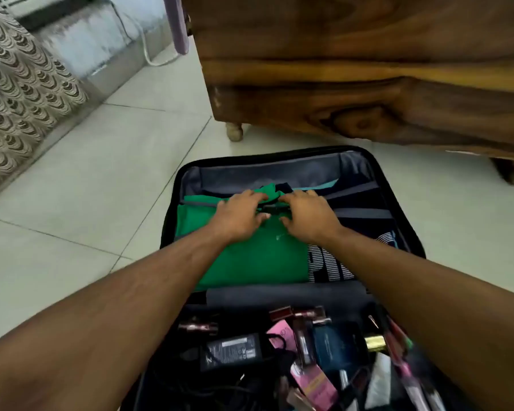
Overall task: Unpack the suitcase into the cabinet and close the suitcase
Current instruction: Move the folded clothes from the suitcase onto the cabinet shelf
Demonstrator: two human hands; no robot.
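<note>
Between your hands [240,216] [307,216] sits the strap buckle [270,208], both pinching it. Unclip it next. Clothes [244,256] beneath remain packed.

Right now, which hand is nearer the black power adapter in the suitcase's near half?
Left. The left hand is up on the green shirt, straight beyond the power adapter; the right hand is equally far up but further right.

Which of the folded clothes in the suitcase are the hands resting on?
The green garment, at the left under both hands; the striped one lies untouched to its right.
</note>
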